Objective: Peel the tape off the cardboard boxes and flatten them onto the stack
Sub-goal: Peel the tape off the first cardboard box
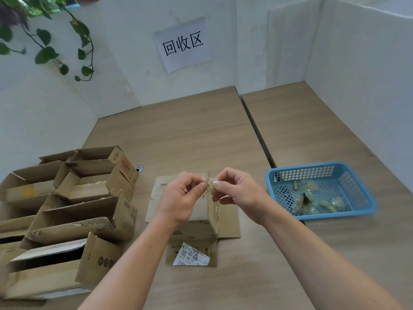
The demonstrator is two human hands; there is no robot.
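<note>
one basket [308, 174], one sign [183, 44], one plant [47, 52] (boxes [82, 215] overlap, uncounted)

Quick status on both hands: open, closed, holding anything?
Left hand: pinches the tape wad.
Right hand: pinches the same tape wad from its other side.

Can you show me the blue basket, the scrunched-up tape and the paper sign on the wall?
blue basket [339, 213]: head view, on its front rim.
tape wad [210, 184]: head view, on the wad's middle.
paper sign [183, 44]: head view, on the sheet's middle.
</note>
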